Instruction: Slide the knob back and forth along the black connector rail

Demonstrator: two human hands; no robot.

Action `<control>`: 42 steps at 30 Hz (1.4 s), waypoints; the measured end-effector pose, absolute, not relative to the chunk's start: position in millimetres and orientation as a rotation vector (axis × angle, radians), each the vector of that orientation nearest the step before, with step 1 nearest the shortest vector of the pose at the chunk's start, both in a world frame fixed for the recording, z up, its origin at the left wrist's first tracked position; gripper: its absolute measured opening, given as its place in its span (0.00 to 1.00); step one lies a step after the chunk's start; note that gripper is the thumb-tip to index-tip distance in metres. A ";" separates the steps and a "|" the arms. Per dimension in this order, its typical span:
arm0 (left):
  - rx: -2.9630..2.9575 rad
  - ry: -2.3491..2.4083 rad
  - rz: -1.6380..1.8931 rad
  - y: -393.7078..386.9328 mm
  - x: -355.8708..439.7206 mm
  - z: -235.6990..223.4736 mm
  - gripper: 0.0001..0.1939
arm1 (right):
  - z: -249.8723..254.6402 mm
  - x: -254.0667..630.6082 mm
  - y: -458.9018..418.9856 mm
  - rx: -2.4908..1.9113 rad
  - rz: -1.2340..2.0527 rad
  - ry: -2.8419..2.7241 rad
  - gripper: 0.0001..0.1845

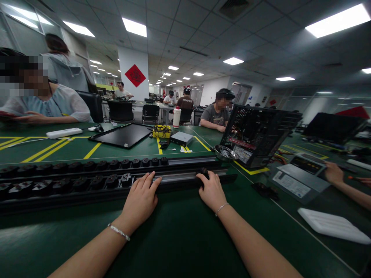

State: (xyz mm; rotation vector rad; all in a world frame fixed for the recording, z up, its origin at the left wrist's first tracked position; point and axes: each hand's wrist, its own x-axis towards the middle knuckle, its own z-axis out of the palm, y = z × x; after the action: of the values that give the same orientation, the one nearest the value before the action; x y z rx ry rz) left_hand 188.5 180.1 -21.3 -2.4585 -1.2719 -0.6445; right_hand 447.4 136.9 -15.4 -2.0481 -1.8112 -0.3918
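Two long black power tracks lie side by side across the green table. Round black sockets (pixel 81 184) sit in a row along the near track (pixel 179 178), and more stand in the far track (pixel 191 161). My left hand (pixel 142 195) rests on the near track with its fingers stretched out, just right of a socket with a pale face (pixel 126 179). At that track's right part, my right hand (pixel 211 189) has its fingers curled round a small black socket (pixel 203 171), which they partly hide. Bare channel shows between my hands.
An open computer case (pixel 257 131) stands to the right, beside a metal bowl (pixel 225 153). A power supply (pixel 301 177) sits near a co-worker's hand (pixel 334 172). Behind the tracks are a black panel (pixel 124 135), a yellow box of cables (pixel 161 131) and a cup (pixel 176 117).
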 end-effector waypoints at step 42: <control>-2.461 -1.273 -0.664 180.5 188.9 -22.2 0.26 | -18.7 448.2 137.4 -2.088 -0.408 -1.765 0.25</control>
State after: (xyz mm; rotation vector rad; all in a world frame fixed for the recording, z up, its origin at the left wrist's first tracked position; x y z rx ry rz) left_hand 188.9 180.5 -22.2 -2.4611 -1.2730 -0.6640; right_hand 448.2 137.4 -18.7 -2.0879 -1.7648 -0.4080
